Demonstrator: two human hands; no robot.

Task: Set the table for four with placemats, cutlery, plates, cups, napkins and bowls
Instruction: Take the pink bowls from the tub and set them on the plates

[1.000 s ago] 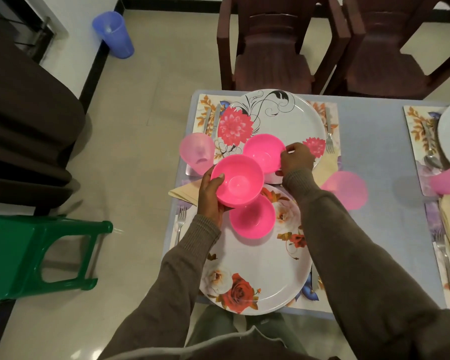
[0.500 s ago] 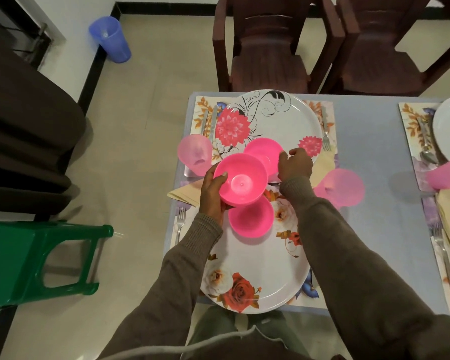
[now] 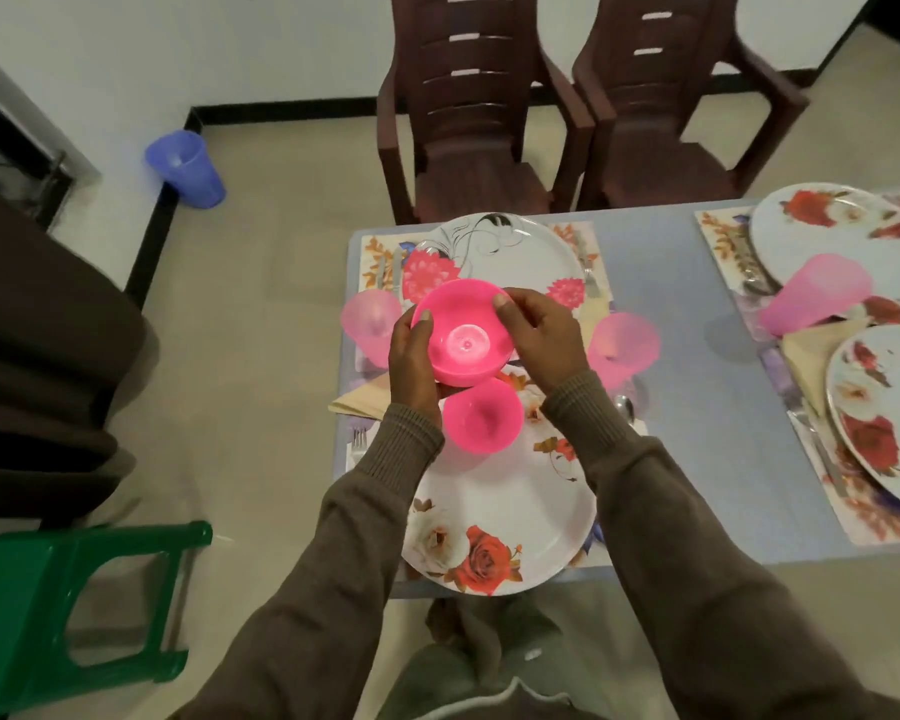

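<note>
A bright pink bowl is held up over the gap between two plates. My left hand grips its left side with the thumb on the rim, and my right hand holds its right rim. A second pink bowl sits on the near rose-patterned plate. Behind the held bowl lies the far plate with pink flowers, on a floral placemat. Pale pink cups stand to the left and right of my hands. A folded napkin and a fork lie by the left table edge.
The grey-blue table holds two more floral plates and a pink cup at the right. Two brown chairs stand at the far side. A green stool and a blue bin are on the floor at left.
My right hand left the bowl on the far plate and came back onto the rim of the bowl in my left hand. That far bowl is now hidden behind the held one.
</note>
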